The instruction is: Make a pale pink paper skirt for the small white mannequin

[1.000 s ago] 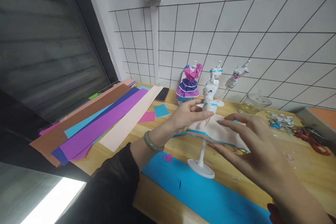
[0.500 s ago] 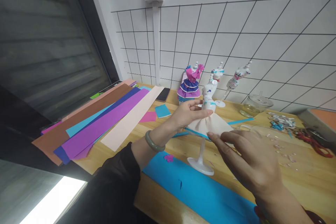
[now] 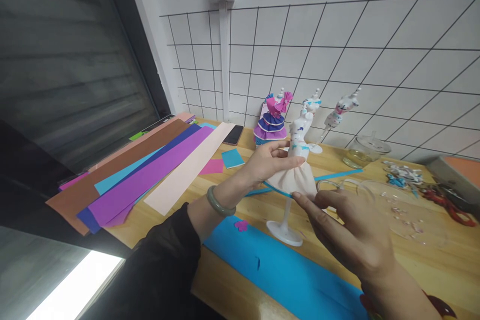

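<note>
A small white mannequin [image 3: 300,129] on a round stand wears a cream crepe-paper skirt [image 3: 296,178] with a thin blue trim [image 3: 276,189] along its hem. My left hand [image 3: 269,162] grips the mannequin at the waist, its thumb across the top of the skirt and its fingers behind. At the lower hem, my right hand [image 3: 347,227] pinches the skirt's edge between thumb and fingers. The stand's base [image 3: 284,234] rests tilted at the edge of a blue paper sheet [image 3: 285,270], which carries a small magenta paper flower [image 3: 241,225].
Long coloured paper strips [image 3: 157,175] lie at the left beside a phone [image 3: 233,134]. Behind stand a mannequin in a tiered dress [image 3: 270,122] and two more mannequins. To the right are a glass jar [image 3: 365,151], a clear plate [image 3: 408,215] with small bits, and red-handled scissors [image 3: 450,205].
The skirt has turned and its right side hangs lower and narrower. My right hand has shifted slightly left along the hem, while my left hand keeps its hold.
</note>
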A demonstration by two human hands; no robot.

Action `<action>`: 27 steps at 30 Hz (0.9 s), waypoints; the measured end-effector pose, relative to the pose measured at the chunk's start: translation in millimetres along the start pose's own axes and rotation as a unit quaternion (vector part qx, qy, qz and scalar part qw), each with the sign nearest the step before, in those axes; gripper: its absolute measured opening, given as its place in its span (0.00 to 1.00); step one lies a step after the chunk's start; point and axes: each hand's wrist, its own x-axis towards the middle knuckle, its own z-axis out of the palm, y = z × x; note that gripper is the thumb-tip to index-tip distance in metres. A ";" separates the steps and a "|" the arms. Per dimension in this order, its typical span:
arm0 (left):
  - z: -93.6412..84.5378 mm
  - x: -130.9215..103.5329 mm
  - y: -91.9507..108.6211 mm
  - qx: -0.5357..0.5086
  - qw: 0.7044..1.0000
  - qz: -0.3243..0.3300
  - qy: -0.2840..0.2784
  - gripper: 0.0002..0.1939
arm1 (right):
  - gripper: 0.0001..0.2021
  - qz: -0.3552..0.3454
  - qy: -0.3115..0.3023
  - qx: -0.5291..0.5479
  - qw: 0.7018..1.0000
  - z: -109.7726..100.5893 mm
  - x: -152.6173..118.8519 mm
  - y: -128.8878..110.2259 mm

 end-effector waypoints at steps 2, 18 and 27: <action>-2.6 0.8 -0.4 0.005 1.000 0.006 0.002 0.29 | 0.22 -0.060 0.024 -0.044 0.997 -1.7 0.7 1.9; -11.8 -0.6 -1.4 0.061 0.979 0.041 -0.191 0.30 | 0.17 0.333 -0.080 0.292 0.893 -11.9 17.3 23.7; -10.8 -1.5 -0.4 0.078 0.978 0.025 -0.192 0.35 | 0.15 0.298 -0.066 0.273 0.912 -10.0 17.2 14.6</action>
